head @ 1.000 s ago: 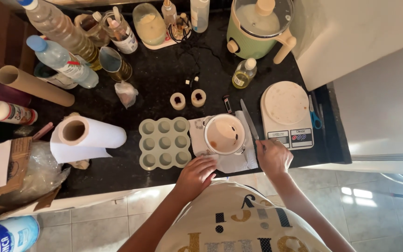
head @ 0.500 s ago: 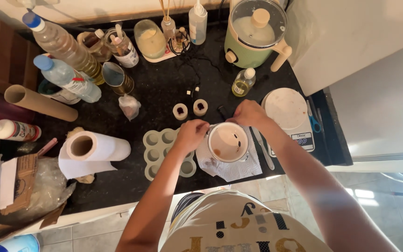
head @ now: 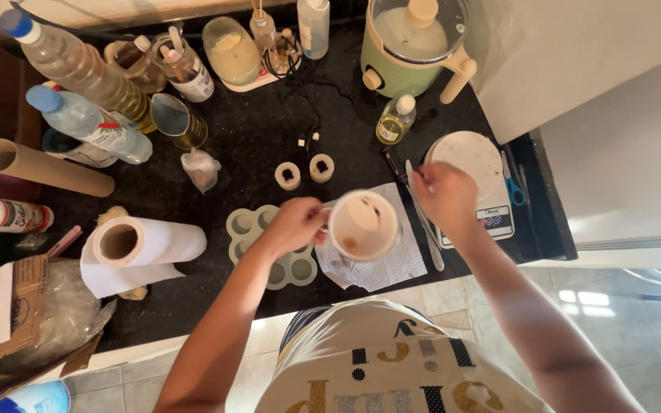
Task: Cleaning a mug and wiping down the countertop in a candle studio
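glossy black counter (head: 269, 138): left hand (head: 294, 223) fingers grip round white cup (head: 363, 225); right hand (head: 444, 195) pinches thin dark stick (head: 394, 166).

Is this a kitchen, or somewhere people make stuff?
Probably a home kitchen counter used for crafts: a black stone worktop, a green electric pot with glass lid, a white digital scale and a pale green silicone mould tray.

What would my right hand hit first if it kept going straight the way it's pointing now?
Your right hand points up and left, holding a thin dark tool. Straight on, it would likely meet the small oil bottle first, though depth is hard to judge from above.
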